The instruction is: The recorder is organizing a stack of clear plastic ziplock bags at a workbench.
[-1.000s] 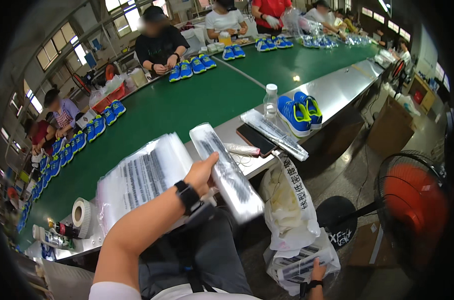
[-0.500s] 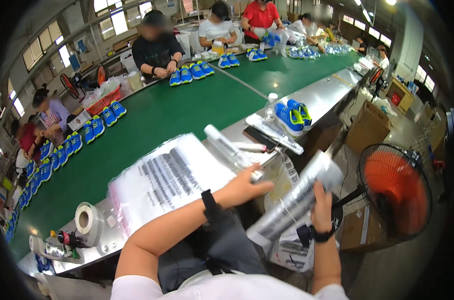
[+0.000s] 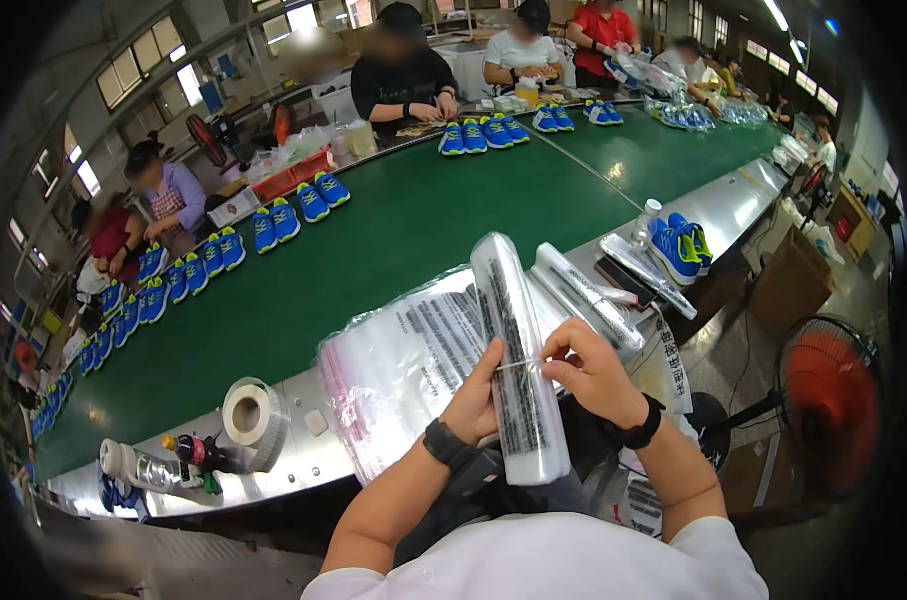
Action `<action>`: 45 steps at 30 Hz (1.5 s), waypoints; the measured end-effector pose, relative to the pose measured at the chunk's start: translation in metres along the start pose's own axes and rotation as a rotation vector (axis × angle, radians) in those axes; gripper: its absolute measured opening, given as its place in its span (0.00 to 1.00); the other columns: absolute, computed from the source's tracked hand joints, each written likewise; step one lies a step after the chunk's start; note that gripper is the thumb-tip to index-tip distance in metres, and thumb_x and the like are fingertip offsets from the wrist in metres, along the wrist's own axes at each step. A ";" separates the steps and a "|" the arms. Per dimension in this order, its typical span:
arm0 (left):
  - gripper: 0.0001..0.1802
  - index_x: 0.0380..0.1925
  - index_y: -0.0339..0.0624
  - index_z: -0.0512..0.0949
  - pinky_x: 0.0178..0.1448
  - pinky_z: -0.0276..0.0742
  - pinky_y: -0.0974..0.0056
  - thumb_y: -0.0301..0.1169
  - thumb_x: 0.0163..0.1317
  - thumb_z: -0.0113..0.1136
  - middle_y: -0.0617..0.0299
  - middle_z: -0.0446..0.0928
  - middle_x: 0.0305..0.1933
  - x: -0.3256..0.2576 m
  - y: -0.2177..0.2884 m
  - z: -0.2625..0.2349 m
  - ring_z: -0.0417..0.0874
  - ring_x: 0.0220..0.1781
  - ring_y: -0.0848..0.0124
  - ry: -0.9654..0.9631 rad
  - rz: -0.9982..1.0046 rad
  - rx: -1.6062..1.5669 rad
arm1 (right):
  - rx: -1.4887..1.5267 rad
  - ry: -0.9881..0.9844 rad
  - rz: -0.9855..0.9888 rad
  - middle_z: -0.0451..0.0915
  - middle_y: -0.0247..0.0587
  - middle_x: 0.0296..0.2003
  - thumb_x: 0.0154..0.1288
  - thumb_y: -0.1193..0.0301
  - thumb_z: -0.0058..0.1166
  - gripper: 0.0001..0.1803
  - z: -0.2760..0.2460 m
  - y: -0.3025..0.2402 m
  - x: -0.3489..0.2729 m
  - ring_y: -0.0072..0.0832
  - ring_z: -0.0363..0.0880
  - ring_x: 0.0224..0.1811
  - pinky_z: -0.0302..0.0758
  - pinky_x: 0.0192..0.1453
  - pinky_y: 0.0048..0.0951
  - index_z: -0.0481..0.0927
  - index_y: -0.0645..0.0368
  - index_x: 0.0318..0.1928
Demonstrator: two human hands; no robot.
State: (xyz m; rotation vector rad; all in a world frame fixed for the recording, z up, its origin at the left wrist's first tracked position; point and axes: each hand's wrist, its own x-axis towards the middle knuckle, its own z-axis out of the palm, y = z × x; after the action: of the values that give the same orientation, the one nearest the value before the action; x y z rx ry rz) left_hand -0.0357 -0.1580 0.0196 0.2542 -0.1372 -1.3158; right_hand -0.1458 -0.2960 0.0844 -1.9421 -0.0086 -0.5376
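The left hand [image 3: 477,398] grips a tight roll [image 3: 517,360] of clear printed bags, held upright just above the near edge of the steel tabletop [image 3: 304,465]. The right hand [image 3: 592,372] pinches a thin band [image 3: 519,364] stretched across the roll's middle.

The band looks taut; if the pinch slips it could snap back, and the roll, held by 1 hand only, may spring loose and unwind. The slick plastic could also slide down through the left fingers.

At 9 o'clock from the roll lies a flat stack of clear bags [image 3: 404,370] with blocks of black print and a pink edge. At 1 o'clock, 2 more rolls [image 3: 586,297] rest on the tabletop, white with dark print. Further toward 2 o'clock sit a clear bottle [image 3: 646,222] and a pair of blue shoes [image 3: 680,246]. At 8 o'clock stands a tape reel [image 3: 249,412]. A brown carton [image 3: 796,280] sits on the floor at 3 o'clock, beside a red fan [image 3: 826,385].
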 end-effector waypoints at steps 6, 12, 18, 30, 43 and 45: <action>0.29 0.51 0.38 0.69 0.51 0.77 0.54 0.53 0.65 0.44 0.52 0.75 0.47 -0.003 0.006 -0.003 0.78 0.47 0.61 0.008 0.023 -0.070 | -0.120 -0.324 -0.140 0.71 0.40 0.28 0.57 0.76 0.53 0.04 -0.007 0.007 0.030 0.31 0.72 0.31 0.69 0.38 0.28 0.72 0.62 0.30; 0.31 0.51 0.35 0.70 0.59 0.69 0.50 0.52 0.61 0.50 0.51 0.74 0.51 -0.018 0.037 -0.027 0.76 0.51 0.57 0.201 0.403 -0.002 | 0.161 -0.822 0.086 0.71 0.35 0.28 0.63 0.72 0.48 0.07 -0.031 0.009 -0.014 0.23 0.68 0.32 0.66 0.39 0.26 0.69 0.61 0.30; 0.29 0.48 0.33 0.71 0.54 0.74 0.54 0.50 0.62 0.51 0.53 0.77 0.46 -0.053 0.072 -0.021 0.77 0.48 0.60 0.283 0.650 -0.011 | 0.033 0.037 0.366 0.72 0.31 0.25 0.59 0.74 0.50 0.05 -0.154 0.100 -0.012 0.18 0.69 0.28 0.68 0.33 0.23 0.73 0.61 0.28; 0.29 0.54 0.36 0.68 0.59 0.70 0.51 0.51 0.65 0.44 0.48 0.74 0.50 -0.064 0.045 -0.021 0.75 0.52 0.55 0.198 0.394 -0.017 | -0.731 0.195 0.217 0.77 0.47 0.35 0.55 0.66 0.56 0.13 -0.112 0.144 0.058 0.38 0.77 0.36 0.73 0.39 0.32 0.77 0.63 0.36; 0.31 0.55 0.34 0.64 0.53 0.73 0.64 0.52 0.69 0.30 0.54 0.73 0.46 -0.036 0.027 -0.002 0.76 0.46 0.65 0.548 0.591 0.815 | 0.417 -0.526 0.329 0.64 0.47 0.56 0.64 0.58 0.51 0.37 0.061 0.007 0.051 0.31 0.64 0.57 0.63 0.62 0.31 0.52 0.65 0.64; 0.26 0.55 0.32 0.63 0.51 0.71 0.68 0.45 0.70 0.35 0.57 0.72 0.47 -0.043 0.032 0.010 0.75 0.46 0.68 0.606 0.681 1.119 | 0.360 -0.499 0.334 0.64 0.48 0.56 0.61 0.59 0.54 0.39 0.066 0.008 0.054 0.31 0.64 0.58 0.63 0.61 0.31 0.52 0.66 0.64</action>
State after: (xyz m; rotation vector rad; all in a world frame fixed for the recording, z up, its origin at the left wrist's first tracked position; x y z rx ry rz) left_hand -0.0185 -0.1095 0.0393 1.4023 -0.3955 -0.3264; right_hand -0.0715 -0.2545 0.0760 -1.6318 -0.0907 0.1687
